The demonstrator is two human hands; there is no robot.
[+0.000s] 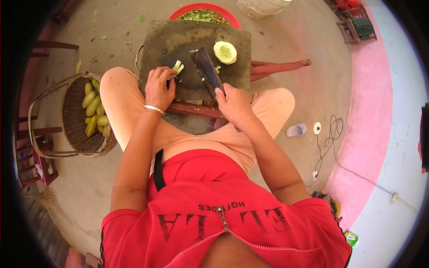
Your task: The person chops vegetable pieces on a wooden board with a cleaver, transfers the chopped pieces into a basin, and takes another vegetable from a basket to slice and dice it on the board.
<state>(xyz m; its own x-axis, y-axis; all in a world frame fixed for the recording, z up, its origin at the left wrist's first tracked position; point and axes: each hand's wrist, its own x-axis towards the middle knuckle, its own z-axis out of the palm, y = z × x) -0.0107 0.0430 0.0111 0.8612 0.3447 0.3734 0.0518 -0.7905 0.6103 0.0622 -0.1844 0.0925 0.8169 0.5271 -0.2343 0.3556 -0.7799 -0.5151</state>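
My left hand (160, 87) rests at the near left of a worn, dark cutting board (181, 37). Its fingertips hold pale green and white vegetable strips (179, 67) against the surface. In my right hand (235, 104) is a dark cleaver (207, 68), gripped near its handle and angled up and left over the board. Beyond the blade, a halved pale green gourd (225, 52) lies with its seeded cut face up. Small scraps (218, 69) of vegetable lie beside the blade, which partly hides the board.
A red basin (231, 16) of chopped vegetables stands beyond the board. Left of my knee, a wicker basket (72, 117) holds several yellow-green gourds (93, 106). A pale bucket (261, 8) is at the top. On the right are a slipper (296, 129) and a power cable (338, 160).
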